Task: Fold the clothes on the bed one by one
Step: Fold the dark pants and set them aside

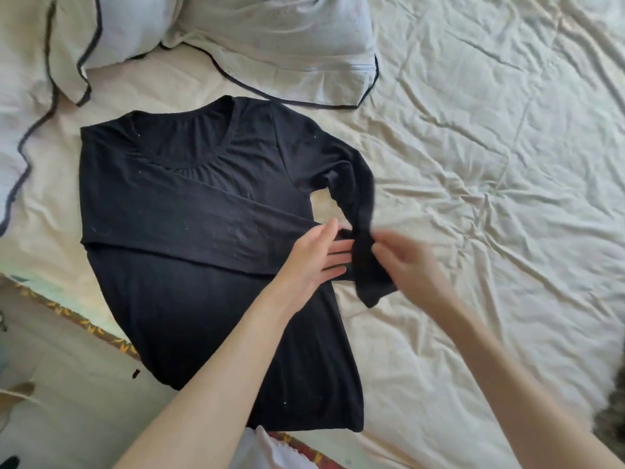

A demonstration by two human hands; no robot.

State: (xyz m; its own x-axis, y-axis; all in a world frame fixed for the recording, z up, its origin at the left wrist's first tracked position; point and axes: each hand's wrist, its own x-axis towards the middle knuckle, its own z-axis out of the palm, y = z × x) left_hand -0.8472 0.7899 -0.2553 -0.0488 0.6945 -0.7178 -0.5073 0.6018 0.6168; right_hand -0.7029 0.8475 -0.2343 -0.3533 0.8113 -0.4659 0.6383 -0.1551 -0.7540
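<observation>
Black long-sleeved top (pixel 189 258) spread flat on the cream sheet (pixel 490 164), neckline toward the pillows (pixel 270 45), hem toward the near edge of the bed. No label, brand mark or writing readable anywhere on the top — only plain dark fabric with a few specks of lint. One sleeve (pixel 189 231) already folded straight across the chest of the top; the other sleeve (pixel 362 211) bent at the elbow just off the top's right side, cuff end hanging down beside the body panel.

Left hand (pixel 318 262) released, fingers straight and slightly spread, palm turned inward, resting at the right edge of the top where the folded sleeve ends, fingertips touching the cuff of the other sleeve. Right hand (pixel 402 262) grasping that cuff, thumb and fingers curled and pinching the fabric just right of the top (motion blur softens the fingers). Both forearms bare, reaching in from the near side of the top, the left crossing over its lower body panel, the right over the sheet beside it.
</observation>
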